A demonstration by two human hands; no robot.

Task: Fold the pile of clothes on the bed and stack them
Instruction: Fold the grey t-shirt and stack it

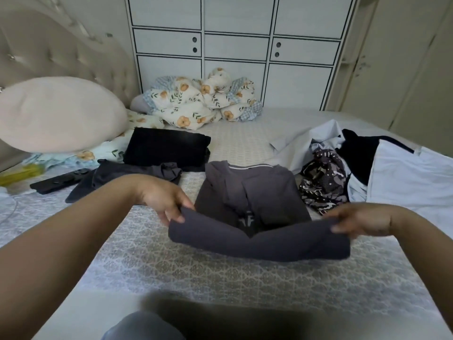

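A dark grey shirt (255, 192) lies on the patterned bed cover (220, 273) in front of me, sleeves folded in, collar at the far end. Its near hem is lifted and doubled over towards the collar. My left hand (164, 200) pinches the hem's left corner and my right hand (360, 220) pinches its right corner. A folded black garment (166, 148) lies flat beyond, to the left, with a crumpled dark grey garment (127, 175) in front of it. On the right sits the unfolded pile (343, 168): a black-and-white patterned piece, a black piece and pale blue shirts.
A beige pillow (56, 114) and a tufted headboard (49, 50) stand at the left. A bunched floral quilt (198, 101) lies at the far side before white cupboards (235, 45). A black phone or remote (58, 184) lies at the left, near something yellow (22, 174).
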